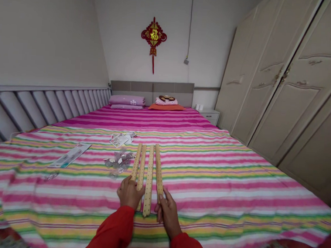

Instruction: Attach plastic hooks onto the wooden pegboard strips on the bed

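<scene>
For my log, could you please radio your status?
Left hand on two left strips; right hand holding rightmost. Four holed wooden strips, side by side. Small packets close to their left.

Near end of leftmost wooden strip (pixel 137 161) hidden by left hand (pixel 130 193), near end of rightmost strip (pixel 158 168) partly covered by right hand (pixel 168 212), red sleeves (pixel 115 228) cut off at bottom edge, contents of small plastic bags (pixel 121 162) too small to tell, wardrobe (pixel 268 74) cut off at right.
</scene>
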Demonstrator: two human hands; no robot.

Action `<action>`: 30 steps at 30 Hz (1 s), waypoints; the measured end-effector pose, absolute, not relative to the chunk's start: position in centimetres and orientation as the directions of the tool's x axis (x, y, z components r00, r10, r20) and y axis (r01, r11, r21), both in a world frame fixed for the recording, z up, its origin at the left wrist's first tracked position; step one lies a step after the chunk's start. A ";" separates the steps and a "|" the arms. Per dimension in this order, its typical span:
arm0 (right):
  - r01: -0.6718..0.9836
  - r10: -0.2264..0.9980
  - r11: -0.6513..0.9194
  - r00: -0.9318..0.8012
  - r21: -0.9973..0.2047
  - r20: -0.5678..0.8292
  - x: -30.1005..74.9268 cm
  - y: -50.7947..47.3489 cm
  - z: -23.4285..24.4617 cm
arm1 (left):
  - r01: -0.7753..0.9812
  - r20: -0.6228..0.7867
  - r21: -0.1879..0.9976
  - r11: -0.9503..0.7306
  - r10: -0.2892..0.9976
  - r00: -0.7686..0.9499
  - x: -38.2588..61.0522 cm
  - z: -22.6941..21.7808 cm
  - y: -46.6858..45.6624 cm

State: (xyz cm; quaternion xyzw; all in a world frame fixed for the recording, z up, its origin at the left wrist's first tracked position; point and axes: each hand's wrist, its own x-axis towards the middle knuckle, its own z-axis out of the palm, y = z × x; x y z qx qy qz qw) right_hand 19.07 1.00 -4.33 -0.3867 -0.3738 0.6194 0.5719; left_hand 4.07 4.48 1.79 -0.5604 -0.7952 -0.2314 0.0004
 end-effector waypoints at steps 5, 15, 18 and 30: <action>-0.438 0.998 -0.068 -0.044 -0.896 -0.053 19.0 1.1 -4.5 | 0.892 0.313 0.377 0.250 0.872 -0.377 4.1 0.8 4.6; -0.445 0.999 -0.053 -0.035 -0.894 -0.042 18.6 1.4 -5.1 | 0.873 0.229 0.393 0.290 0.888 -0.398 4.2 0.9 5.2; -0.456 0.998 -0.060 -0.035 -0.888 -0.049 18.7 1.4 -5.0 | 0.887 0.234 0.388 0.251 0.904 -0.358 3.9 0.8 5.4; -0.452 0.997 -0.055 0.023 -0.890 -0.073 18.4 1.0 -4.8 | 0.902 0.303 0.407 0.143 0.910 -0.282 3.0 -0.6 6.5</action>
